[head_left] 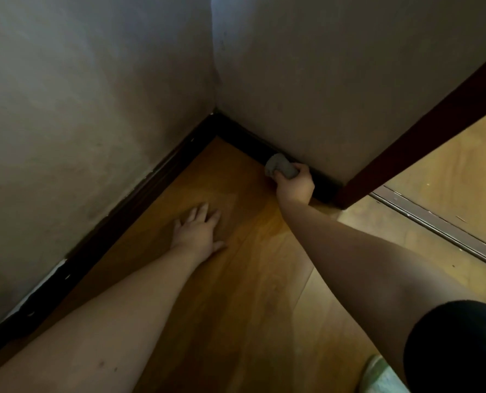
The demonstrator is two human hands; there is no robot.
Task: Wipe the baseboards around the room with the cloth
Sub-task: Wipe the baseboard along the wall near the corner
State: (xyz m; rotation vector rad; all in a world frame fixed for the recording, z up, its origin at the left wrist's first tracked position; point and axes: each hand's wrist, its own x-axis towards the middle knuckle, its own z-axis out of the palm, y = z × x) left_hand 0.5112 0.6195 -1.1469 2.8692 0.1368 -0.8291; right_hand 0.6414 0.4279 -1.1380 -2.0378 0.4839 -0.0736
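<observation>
A dark baseboard runs along the foot of two pale walls that meet in a corner. My right hand is shut on a bunched grey cloth, which presses against the right wall's baseboard, between the corner and the door frame. My left hand lies flat on the wooden floor with its fingers spread, holding nothing, a little way from the left wall's baseboard.
A dark red-brown door frame slants down to the floor right of the cloth. A metal threshold strip crosses the doorway, with more wooden floor beyond. A dark-clothed knee and a light slipper sit at the bottom right.
</observation>
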